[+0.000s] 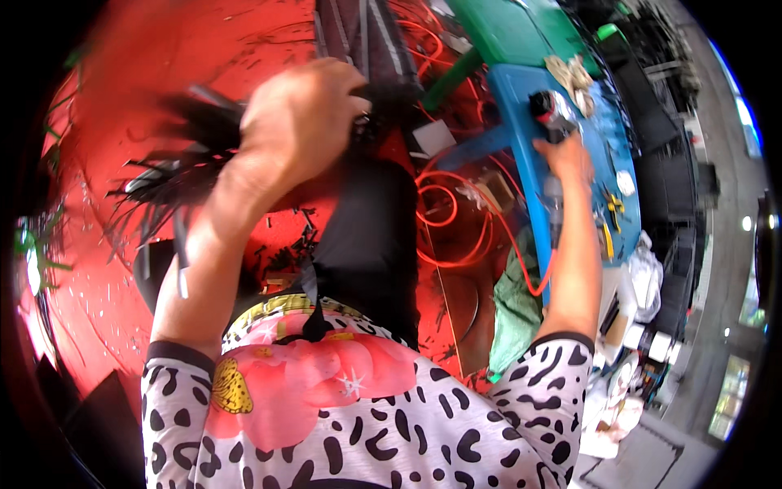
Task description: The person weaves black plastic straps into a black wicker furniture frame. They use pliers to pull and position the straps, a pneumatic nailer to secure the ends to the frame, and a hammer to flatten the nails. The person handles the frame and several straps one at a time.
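My left hand, blurred by motion, is raised over my dark-clad leg with its fingers curled closed. A bundle of thin black strips fans out to its left, and the closed fingers seem to grip it; the far end is smeared. At the right, my right hand is wrapped round an air tool with a dark head on the blue stool. An orange air hose runs up toward the tool's grey lower part.
Yellow-handled pliers and light gloves lie on the blue stool. Beyond stands a green stool. Orange hose coils and black scraps cover parts of the red floor. A dark slatted piece lies ahead.
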`<state>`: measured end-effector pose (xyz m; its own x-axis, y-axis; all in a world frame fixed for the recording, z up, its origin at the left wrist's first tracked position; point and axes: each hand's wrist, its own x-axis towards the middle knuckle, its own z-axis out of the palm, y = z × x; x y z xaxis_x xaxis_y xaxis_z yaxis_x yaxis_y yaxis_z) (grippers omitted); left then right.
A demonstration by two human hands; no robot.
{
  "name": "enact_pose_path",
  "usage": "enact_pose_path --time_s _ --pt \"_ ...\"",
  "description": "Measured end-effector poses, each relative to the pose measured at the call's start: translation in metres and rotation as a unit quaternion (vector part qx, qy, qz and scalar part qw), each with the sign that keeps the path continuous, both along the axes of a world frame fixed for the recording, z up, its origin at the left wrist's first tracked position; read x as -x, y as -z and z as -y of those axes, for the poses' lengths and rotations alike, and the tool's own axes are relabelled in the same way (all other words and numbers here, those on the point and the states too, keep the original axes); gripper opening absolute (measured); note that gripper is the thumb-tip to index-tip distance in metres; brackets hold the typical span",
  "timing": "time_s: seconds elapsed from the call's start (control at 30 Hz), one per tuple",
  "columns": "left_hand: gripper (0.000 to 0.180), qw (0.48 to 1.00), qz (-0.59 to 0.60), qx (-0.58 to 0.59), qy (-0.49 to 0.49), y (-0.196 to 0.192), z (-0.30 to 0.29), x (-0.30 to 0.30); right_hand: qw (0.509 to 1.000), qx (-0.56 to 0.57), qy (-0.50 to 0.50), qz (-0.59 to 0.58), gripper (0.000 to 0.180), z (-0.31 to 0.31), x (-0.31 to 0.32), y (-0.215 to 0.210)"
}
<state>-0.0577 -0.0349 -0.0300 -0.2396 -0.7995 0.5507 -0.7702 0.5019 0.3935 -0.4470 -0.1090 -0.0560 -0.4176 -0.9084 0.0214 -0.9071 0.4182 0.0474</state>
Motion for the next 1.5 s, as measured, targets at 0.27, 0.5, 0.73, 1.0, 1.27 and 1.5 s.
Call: enact_pose_path --time_s 0.27,0.5,0.73,1.0,1.27,1.5 --pt "0.021 0.997 -0.005 -0.079 0.017 -0.001 0.001 -0.009 0.996 -0.036 -0.033 0.077 0.037 0.015 0.048 0.023" --pt "0.023 0.992 0.014 -0.11 0.061 -0.004 0.006 -0.013 0.906 -0.03 -0.194 0.374 0.022 -0.066 -0.034 -0.09" --pt "0.029 0.992 -0.025 -0.081 0.093 0.0 0.015 -0.017 0.79 -0.074 -0.247 0.556 0.028 -0.13 -0.137 -0.141" --pt "0.028 0.983 -0.054 -0.137 0.106 -0.002 0.02 -0.015 0.729 -0.138 -0.227 0.631 0.022 -0.142 -0.171 -0.14" --pt "0.026 0.985 -0.045 -0.124 0.108 -0.003 0.021 -0.014 0.711 -0.142 -0.221 0.652 0.02 -0.142 -0.179 -0.143" --pt "0.027 0.987 -0.043 -0.124 0.096 -0.007 0.016 -0.01 0.719 -0.154 -0.194 0.65 0.019 -0.14 -0.18 -0.148"
